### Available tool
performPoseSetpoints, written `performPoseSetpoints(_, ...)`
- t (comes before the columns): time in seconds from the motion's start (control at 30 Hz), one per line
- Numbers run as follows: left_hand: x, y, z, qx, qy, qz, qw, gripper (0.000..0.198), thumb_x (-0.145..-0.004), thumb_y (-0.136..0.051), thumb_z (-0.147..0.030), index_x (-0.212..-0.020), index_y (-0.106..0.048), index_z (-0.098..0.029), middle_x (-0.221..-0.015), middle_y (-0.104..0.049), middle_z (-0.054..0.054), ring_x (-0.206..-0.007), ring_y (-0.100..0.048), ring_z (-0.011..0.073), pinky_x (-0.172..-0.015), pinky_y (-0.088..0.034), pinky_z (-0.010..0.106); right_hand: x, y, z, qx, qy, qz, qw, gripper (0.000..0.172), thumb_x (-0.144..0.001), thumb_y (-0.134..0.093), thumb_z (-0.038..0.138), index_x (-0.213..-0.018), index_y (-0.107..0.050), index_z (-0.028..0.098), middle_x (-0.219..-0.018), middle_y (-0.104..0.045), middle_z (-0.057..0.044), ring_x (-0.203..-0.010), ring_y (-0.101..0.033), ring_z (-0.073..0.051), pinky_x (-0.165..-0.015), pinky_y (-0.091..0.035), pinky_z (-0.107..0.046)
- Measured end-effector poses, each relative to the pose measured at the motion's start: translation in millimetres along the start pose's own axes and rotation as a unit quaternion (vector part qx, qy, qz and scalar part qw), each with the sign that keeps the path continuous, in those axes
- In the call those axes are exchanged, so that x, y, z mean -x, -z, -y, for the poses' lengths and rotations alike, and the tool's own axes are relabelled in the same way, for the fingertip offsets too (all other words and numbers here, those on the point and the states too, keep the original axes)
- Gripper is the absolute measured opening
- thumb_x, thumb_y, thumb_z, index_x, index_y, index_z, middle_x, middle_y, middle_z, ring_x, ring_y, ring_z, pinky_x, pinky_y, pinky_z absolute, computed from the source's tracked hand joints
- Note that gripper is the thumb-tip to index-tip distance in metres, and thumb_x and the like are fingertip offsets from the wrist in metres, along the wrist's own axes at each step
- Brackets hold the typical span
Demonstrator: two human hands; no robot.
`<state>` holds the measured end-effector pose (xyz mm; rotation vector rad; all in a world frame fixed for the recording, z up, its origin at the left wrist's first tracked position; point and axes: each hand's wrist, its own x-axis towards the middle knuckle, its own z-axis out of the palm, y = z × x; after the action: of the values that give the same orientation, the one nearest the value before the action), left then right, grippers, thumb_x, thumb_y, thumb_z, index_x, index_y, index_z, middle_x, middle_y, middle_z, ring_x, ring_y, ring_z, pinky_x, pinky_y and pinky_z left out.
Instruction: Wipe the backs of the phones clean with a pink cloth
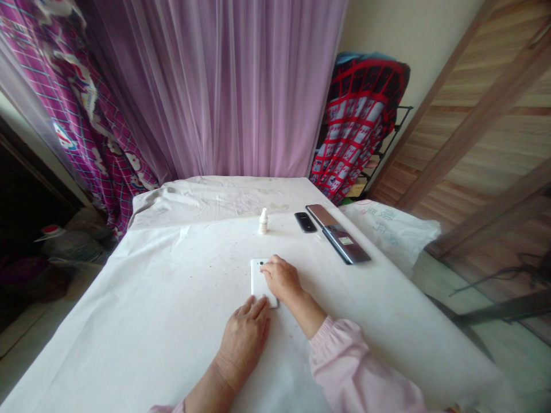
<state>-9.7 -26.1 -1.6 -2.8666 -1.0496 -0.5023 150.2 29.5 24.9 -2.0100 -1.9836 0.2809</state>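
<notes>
A white smartphone [258, 284] lies back side up on the white-covered table, with its dark camera lens near the top edge. My left hand [245, 330] holds the phone at its lower end, fingertips pressed on the bottom left corner. At the upper right part of the phone is my right hand [282, 278], its fingers bent together and touching the back just beside the lens. Whatever those fingers may pinch is hidden. Beyond the phone stands a small white bottle [263, 222], upright with a narrow tip.
On the table's right lie a small black phone [305, 222], a bronze phone [321, 215] and a dark glossy phone [346, 244] with a label. A white plastic bag [390, 229] hangs past the right edge. Purple curtains [241, 86] close off the far side.
</notes>
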Motion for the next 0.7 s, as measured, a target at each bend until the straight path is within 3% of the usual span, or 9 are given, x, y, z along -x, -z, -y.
performPoseSetpoints(0.27,0.1,1.3,0.0,0.003,-0.002,-0.001,1.0,0.032,-0.088,-0.049,-0.012,-0.117,-0.062,-0.014,-0.118,-0.067,0.009,-0.109,-0.062,0.0255,-0.09,-0.055,0.038,-6.9,-8.3,9.9,0.017,0.055,-0.016,0.998,0.027,-0.09,-0.048,0.021,-0.096,-0.073,0.028,-0.099,-0.065,-0.004,-0.091,-0.059,-0.016,-0.079,-0.041,-0.022)
performPoseSetpoints(0.7,-0.8,3.9,-0.2,-0.007,0.001,0.034,0.999,0.035,-0.088,-0.05,-0.013,-0.122,-0.06,-0.016,-0.124,-0.065,0.007,-0.112,-0.06,0.0261,-0.093,-0.053,0.038,-15.9,-12.1,23.5,0.018,0.061,0.005,0.998,0.028,-0.093,-0.046,0.022,-0.102,-0.071,0.027,-0.103,-0.064,-0.004,-0.095,-0.058,-0.015,-0.081,-0.041,-0.022)
